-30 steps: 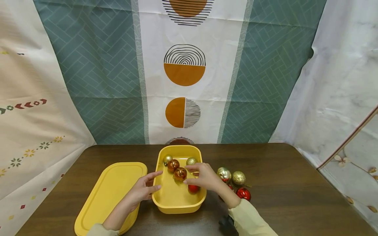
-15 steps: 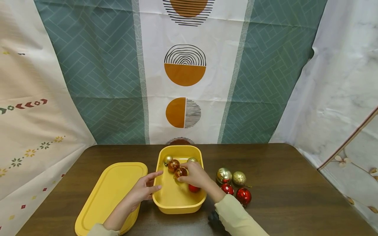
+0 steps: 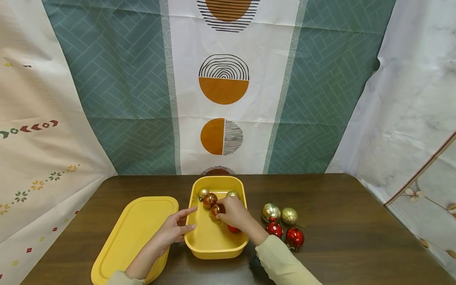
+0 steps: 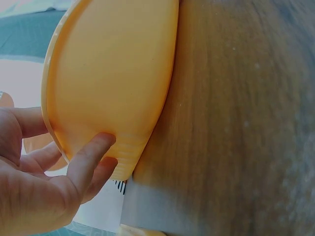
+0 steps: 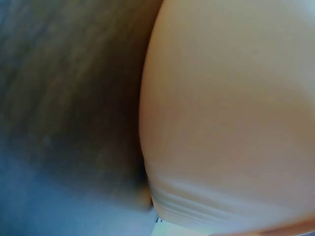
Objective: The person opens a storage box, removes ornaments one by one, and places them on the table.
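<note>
A yellow plastic box (image 3: 217, 251) stands on the table with several Christmas baubles inside. My left hand (image 3: 174, 228) holds its left side; in the left wrist view, fingers press the outer wall (image 4: 108, 64) while others reach over the rim. My right hand (image 3: 235, 213) is inside the box, thumb and fingers pinching a copper-coloured bauble (image 3: 215, 209). Close by lie another copper bauble (image 3: 209, 200), a small gold bauble (image 3: 203, 193), a glittery gold bauble (image 3: 233, 193) and a red bauble (image 3: 233, 229), partly hidden by the hand. The right wrist view shows mostly box wall (image 5: 221, 98).
A yellow lid (image 3: 133, 233) lies flat left of the box. Right of the box sit a shiny gold bauble (image 3: 270, 211), a glittery gold bauble (image 3: 289, 215) and red baubles (image 3: 294, 237) on the dark wooden table (image 3: 349, 221). A patterned curtain (image 3: 135, 99) hangs behind.
My right hand has moved left and down into the box, from open fingers beside the copper bauble to pinching it. The left hand has stayed at the box's side.
</note>
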Available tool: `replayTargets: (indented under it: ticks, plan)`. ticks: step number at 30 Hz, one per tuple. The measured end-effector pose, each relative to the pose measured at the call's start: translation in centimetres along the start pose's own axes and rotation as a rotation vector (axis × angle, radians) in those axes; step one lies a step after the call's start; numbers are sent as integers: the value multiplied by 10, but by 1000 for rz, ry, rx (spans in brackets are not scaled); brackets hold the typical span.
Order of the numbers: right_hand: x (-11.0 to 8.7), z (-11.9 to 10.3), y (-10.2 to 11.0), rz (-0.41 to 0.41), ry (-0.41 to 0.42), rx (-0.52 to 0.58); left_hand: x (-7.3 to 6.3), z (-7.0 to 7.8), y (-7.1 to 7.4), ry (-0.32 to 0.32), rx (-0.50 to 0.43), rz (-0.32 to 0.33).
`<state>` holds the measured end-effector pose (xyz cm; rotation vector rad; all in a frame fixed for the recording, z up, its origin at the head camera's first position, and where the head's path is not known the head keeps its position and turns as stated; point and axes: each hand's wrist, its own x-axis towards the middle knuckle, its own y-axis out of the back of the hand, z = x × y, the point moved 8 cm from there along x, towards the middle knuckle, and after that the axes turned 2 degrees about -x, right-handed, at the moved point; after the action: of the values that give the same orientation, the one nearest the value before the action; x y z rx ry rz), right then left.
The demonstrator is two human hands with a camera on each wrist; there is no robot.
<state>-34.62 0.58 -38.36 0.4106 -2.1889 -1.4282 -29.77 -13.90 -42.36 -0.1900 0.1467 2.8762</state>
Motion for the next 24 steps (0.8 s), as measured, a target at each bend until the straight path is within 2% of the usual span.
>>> replayTargets:
  ticks: [14,24]
  plan:
    - [-5,-4,7,12,34,5,-1,1,-1,3,15,12]
    - [-31,-13,60,51,130,144,-1,2,-1,-6,15,20]
